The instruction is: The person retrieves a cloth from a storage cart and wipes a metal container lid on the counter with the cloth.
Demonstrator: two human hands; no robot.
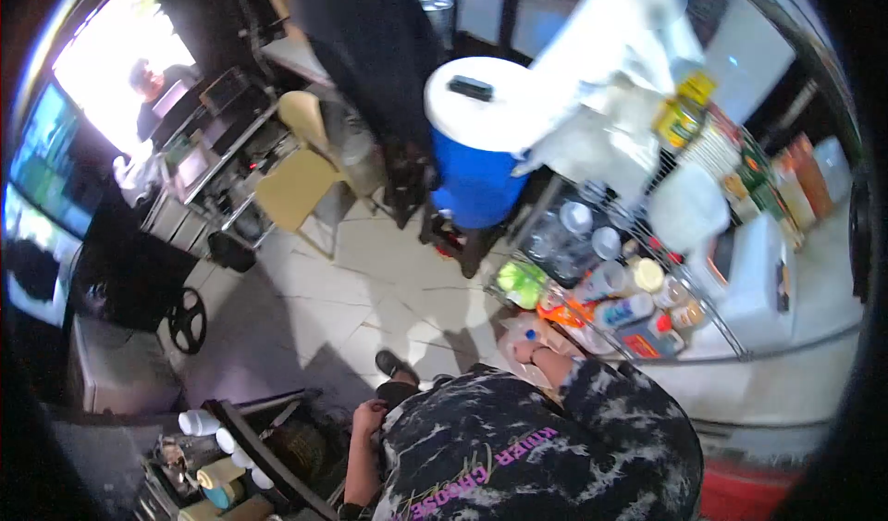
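My left hand (370, 416) hangs low beside the dark tie-dye shirt (518, 438), its fingers curled in with nothing visible in them. Further right, my right hand (527, 350) is closed at a translucent plastic bottle (513, 336) with a blue cap, beside the lower corner of a wire rack (731, 336). Its fingers partly cover the bottle. Close to that hand are an orange packet (562, 308), a green bag (521, 284) and a white bottle (623, 312). A dark shoe (396, 365) is on the tiled floor.
A blue drum (476, 183) with a white lid stands ahead, near a person in dark clothes (370, 49). Yellow chairs (296, 188) are left of it. Another person (153, 91) is at the far left. An open drawer unit (277, 456) lies lower left.
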